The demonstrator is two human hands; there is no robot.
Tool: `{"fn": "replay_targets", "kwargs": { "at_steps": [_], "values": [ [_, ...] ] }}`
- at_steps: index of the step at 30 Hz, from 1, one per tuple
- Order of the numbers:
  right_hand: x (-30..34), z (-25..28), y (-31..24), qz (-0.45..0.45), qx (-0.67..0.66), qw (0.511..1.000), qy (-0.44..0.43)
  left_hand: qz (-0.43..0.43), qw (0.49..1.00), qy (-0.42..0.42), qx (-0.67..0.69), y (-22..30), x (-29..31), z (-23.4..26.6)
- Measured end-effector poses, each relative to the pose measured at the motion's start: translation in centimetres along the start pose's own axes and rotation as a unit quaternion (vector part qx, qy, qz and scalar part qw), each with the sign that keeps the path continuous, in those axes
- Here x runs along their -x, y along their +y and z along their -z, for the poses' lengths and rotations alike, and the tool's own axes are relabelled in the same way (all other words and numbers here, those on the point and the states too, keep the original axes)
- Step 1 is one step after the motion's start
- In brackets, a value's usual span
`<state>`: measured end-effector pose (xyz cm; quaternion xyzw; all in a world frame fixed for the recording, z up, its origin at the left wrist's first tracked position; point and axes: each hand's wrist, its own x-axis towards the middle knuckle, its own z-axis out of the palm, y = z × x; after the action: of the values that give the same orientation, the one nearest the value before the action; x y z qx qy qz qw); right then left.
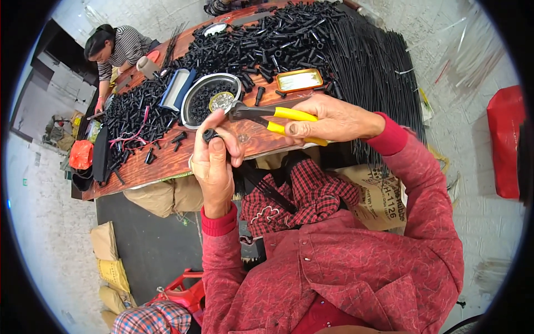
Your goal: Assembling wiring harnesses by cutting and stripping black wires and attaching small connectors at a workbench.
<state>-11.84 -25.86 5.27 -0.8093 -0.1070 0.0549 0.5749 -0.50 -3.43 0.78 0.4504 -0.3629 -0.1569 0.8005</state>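
A short black tubular part (209, 135) is pinched between the thumb and fingers of my left hand (214, 170), in front of the table's near edge. My right hand (342, 119) is closed around the yellow handles of a pair of pliers (295, 114). Their dark jaws point left, close to my left fingertips; whether they touch anything there I cannot tell. Just beyond lies a round metal tray (185, 108) of small black pieces, with a small dish (222, 101) of shiny bits in it. Black strands hang below my left hand.
Black tubular parts (267, 44) are heaped across the wooden table (167, 167). Long thin black rods (372, 72) hang over its right side. An orange-rimmed tin (300, 80) and a blue-and-white holder (178, 89) stand among them. Another person (125, 50) works at the far left.
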Motion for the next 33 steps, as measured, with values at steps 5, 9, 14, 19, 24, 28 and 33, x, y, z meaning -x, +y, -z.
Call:
{"fn": "replay_targets", "kwargs": {
  "at_steps": [5,9,14,19,24,28,33],
  "values": [
    [0.4,1.0,-2.0,-0.085,-0.013,0.995,-0.043,0.003,1.000,-0.018,-0.023,0.8,0.3,0.2],
    [-0.1,1.2,-3.2,-0.092,0.003,0.992,-0.090,0.023,0.999,-0.033,0.008,0.9,0.5,0.5],
    [-0.6,2.1,-4.2,-0.066,0.040,0.989,-0.123,0.039,0.998,-0.030,0.041,0.9,0.5,0.6],
    [-1.2,2.3,-5.0,-0.085,-0.017,0.983,-0.163,0.051,0.997,-0.036,0.044,1.3,0.5,0.1],
    [-1.2,2.8,-5.7,-0.105,0.003,0.979,-0.177,0.060,0.996,-0.043,0.040,1.0,0.2,0.0],
    [-1.3,2.5,-4.8,-0.072,0.046,0.986,-0.146,0.050,0.997,-0.046,0.041,0.6,0.1,0.5],
    [-0.5,-0.3,-3.7,-0.102,0.030,0.991,-0.087,0.045,0.999,-0.019,0.013,0.4,0.1,0.6]
  ]
}}
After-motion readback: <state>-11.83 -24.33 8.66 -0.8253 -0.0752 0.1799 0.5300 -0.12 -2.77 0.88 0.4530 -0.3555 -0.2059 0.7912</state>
